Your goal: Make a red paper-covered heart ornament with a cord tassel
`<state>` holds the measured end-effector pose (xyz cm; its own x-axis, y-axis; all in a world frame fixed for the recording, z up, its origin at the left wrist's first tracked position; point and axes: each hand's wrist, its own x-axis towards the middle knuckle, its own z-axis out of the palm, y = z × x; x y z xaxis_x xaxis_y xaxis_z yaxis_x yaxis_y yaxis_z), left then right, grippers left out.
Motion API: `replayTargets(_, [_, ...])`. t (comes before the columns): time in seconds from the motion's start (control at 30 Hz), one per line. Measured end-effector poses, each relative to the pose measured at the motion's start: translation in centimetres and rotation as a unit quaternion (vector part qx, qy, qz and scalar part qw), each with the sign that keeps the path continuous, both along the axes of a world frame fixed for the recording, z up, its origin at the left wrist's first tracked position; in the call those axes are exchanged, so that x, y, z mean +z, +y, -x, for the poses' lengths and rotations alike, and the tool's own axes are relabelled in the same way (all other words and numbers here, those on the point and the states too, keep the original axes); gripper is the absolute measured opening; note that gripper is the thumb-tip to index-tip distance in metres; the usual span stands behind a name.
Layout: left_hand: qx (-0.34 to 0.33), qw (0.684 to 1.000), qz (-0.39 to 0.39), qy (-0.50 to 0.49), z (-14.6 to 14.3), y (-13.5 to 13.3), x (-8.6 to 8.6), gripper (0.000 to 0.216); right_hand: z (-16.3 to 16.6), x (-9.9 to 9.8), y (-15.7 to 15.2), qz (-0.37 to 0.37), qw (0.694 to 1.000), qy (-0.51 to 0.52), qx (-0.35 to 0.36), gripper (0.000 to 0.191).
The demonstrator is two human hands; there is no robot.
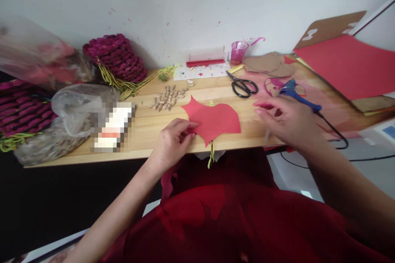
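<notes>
A red fish-shaped paper cutout [220, 121] lies at the front of the wooden table, with yellow-green string [211, 154] hanging below it over the edge. My left hand [173, 141] is closed at the cutout's left side, fingertips on its tail end. To the right of the paper, my right hand [285, 121] hovers above the table with thumb and fingers drawn together; whatever is between them is too small to make out. Just behind that hand rests a blue glue gun [299, 98] with a black cord. Black-handled scissors [242, 86] lie beyond the cutout.
Peanuts [168, 98] are heaped left of centre. Farther left are a blurred-out object [114, 127], plastic bags [74, 107] and purple peanut-covered pieces [115, 57]. Brown card shapes [267, 63], a pink cup [239, 52] and red sheets [348, 63] stand at the back right.
</notes>
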<state>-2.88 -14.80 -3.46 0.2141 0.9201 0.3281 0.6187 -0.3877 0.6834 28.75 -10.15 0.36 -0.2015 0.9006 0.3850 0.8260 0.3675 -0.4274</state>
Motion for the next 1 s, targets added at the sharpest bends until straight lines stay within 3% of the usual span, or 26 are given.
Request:
replayTargets(0.1, [-0.036,0.995,-0.081,0.054,0.0,-0.1,-0.6,0.026,-4.2,0.1,1.8,-0.026,0.992,-0.097,-0.078,0.032])
replayTargets(0.2, [-0.084,0.978,-0.141,0.128,0.0,0.0,-0.9,0.029,-6.9,-0.4,3.2,0.055,0.976,-0.166,-0.129,0.041])
replayTargets(0.4, [-0.127,0.953,-0.169,0.215,0.2,0.4,-0.6,0.032,-7.5,-0.9,4.1,0.080,0.956,-0.199,-0.201,0.050])
replayTargets(0.6, [-0.116,0.959,-0.179,0.184,0.5,0.7,-1.3,0.028,-8.0,-0.9,4.0,0.067,0.940,-0.233,-0.239,0.053])
replayTargets(0.77, [-0.086,0.968,-0.189,0.143,0.0,1.1,-1.7,0.018,-8.3,-0.9,4.0,0.099,0.929,-0.237,-0.265,0.055])
replayTargets(1.0, [-0.049,0.981,-0.159,0.099,-0.3,1.2,-1.6,0.014,-8.0,-1.3,4.6,0.094,0.947,-0.179,-0.249,0.059])
